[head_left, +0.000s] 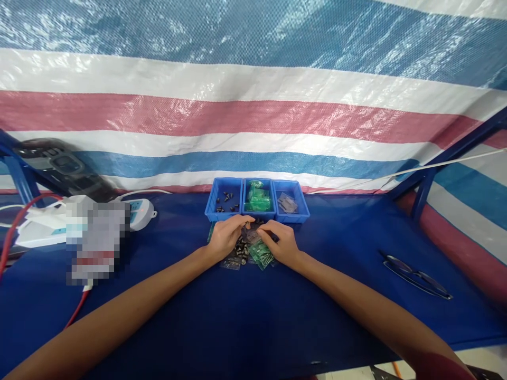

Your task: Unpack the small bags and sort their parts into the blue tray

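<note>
My left hand (226,238) and my right hand (282,244) are over a mixed pile of small parts, just in front of three blue bins. The fingers of both hands are curled in a pinch, and whatever is between them is too small to make out. Dark screw-like pieces (242,247) lie between the hands. A green plastic packet (260,255) rests beside my right hand, and a clear packet (232,263) lies below my left. The left bin (214,217) has several dark pieces, the middle bin (259,215) green packets, the right bin (301,216) clear packets.
On the blue table (245,322), a power strip (143,214) and a blurred-out object (99,240) with a red cable stand at left. Glasses (415,277) lie at right. A dark bag-like object (73,169) is at the back left, before a striped tarp (253,119).
</note>
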The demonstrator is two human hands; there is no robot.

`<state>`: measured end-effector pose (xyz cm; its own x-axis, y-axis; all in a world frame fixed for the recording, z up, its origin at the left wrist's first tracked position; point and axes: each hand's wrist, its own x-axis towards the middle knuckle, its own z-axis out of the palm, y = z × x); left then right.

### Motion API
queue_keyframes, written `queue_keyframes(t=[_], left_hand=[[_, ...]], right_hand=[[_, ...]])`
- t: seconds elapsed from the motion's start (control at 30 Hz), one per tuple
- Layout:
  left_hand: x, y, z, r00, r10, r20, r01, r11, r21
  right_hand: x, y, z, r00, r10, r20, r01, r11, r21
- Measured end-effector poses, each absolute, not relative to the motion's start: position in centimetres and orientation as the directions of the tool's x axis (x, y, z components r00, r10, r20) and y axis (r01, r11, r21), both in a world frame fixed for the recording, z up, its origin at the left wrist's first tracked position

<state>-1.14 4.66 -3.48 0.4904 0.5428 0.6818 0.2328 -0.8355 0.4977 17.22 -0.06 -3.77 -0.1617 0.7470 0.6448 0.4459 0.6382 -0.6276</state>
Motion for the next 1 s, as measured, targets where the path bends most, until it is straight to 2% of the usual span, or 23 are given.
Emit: queue_keyframes(t=[0.37,0.63,1.0], left_hand=[[-0.97,4.44,-2.75,0.478,0.525,0.704,0.293,-0.851,0.435],[-1.00,4.42,-3.00,0.477,0.544,0.690,0.264,-0.838,0.478],[-0.83,4.64,-3.05,0.472,0.518,0.713,0.287,-0.855,0.431]], right_hand=[[17.23,-0.06,-3.55,-0.177,0.755,0.631,0.453,0.632,-0.629],[17.19,-0.09,-3.43,-0.179,0.764,0.620,0.450,0.624,-0.639],[17.21,-0.09,-3.50,-0.129,0.788,0.602,0.444,0.589,-0.676]])
